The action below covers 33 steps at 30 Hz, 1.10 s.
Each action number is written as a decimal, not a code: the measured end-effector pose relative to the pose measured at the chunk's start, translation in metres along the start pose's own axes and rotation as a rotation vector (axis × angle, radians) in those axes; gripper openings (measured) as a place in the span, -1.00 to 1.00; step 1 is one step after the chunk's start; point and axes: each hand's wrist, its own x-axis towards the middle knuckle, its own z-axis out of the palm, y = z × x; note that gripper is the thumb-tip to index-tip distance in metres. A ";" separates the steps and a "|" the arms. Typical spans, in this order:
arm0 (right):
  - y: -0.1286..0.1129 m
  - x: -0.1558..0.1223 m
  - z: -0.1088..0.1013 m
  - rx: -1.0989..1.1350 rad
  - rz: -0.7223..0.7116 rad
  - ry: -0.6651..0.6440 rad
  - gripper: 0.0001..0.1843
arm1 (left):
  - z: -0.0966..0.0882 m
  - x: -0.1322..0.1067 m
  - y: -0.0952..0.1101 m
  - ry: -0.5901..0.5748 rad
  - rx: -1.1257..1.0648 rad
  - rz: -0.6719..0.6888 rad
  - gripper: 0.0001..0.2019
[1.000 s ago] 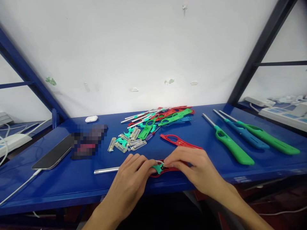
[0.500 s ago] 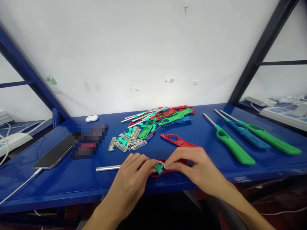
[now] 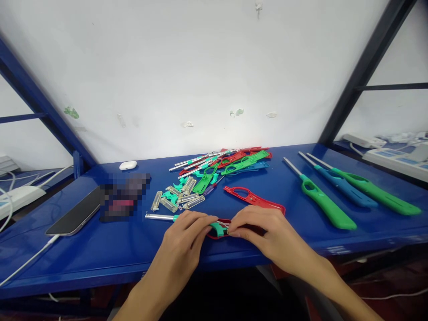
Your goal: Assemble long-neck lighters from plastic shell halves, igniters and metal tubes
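Near the front edge, a partly assembled long-necked lighter (image 3: 160, 217) lies across both hands, its metal tube pointing left. My left hand (image 3: 185, 236) is closed around its neck, by the green trigger (image 3: 219, 229) seated in the red half shell. On the other side of the trigger, my right hand (image 3: 270, 227) pinches the lighter at its inner parts; the fingers hide most of the handle and the fingertips' exact hold. A second red half shell (image 3: 259, 199) lies just beyond my right hand, its inner side up.
Clear fuel tanks (image 3: 168, 204) and green triggers lie behind my left hand. Further back is a pile of shells (image 3: 242, 165) and metal tubes. Finished-looking lighters (image 3: 329, 205) lie at right. A phone (image 3: 78, 211) on a cable and a white earbud case (image 3: 128, 165) are at left.
The lighter's tube has shifted right and its tip has moved away from me. My left fingers have shifted slightly, showing more of the green trigger. My right hand stays nearly in place, still pinching.
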 end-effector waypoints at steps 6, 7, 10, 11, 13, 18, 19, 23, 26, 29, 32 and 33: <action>0.000 -0.002 0.001 -0.001 -0.001 -0.002 -0.88 | 0.002 0.000 -0.002 0.045 0.034 -0.042 -0.83; 0.000 -0.002 0.001 -0.002 -0.002 0.000 -0.88 | 0.002 -0.001 -0.001 0.052 0.041 -0.047 -0.84; 0.001 -0.002 0.001 -0.006 -0.002 0.002 -0.88 | 0.001 -0.001 0.000 0.067 0.058 -0.065 -0.84; 0.001 -0.002 0.001 -0.006 -0.002 0.002 -0.89 | 0.001 -0.002 0.000 0.069 0.062 -0.071 -0.83; 0.001 -0.002 0.001 -0.006 -0.003 0.003 -0.89 | 0.000 -0.002 0.000 0.071 0.066 -0.084 -0.78; 0.001 -0.002 0.001 -0.003 0.001 0.004 -0.89 | -0.002 -0.003 -0.001 0.055 0.065 -0.148 -0.62; 0.001 -0.002 0.001 -0.004 -0.001 0.005 -0.89 | -0.002 -0.003 -0.002 0.048 0.057 -0.163 -0.60; 0.001 -0.002 0.002 -0.007 -0.006 0.007 -0.89 | -0.002 -0.003 -0.001 0.014 -0.003 -0.259 -0.57; 0.001 -0.002 0.002 -0.003 -0.014 0.008 -0.88 | -0.003 -0.002 0.001 -0.013 -0.051 -0.301 -0.58; 0.002 -0.003 0.002 -0.003 -0.017 0.012 -0.88 | -0.004 0.001 0.001 -0.021 -0.089 -0.317 -0.60; 0.002 -0.004 0.002 -0.006 -0.017 0.012 -0.88 | -0.005 0.004 -0.001 -0.015 -0.080 -0.291 -0.62; 0.002 -0.004 0.002 -0.005 -0.019 0.011 -0.89 | -0.005 0.005 -0.002 -0.014 -0.068 -0.271 -0.65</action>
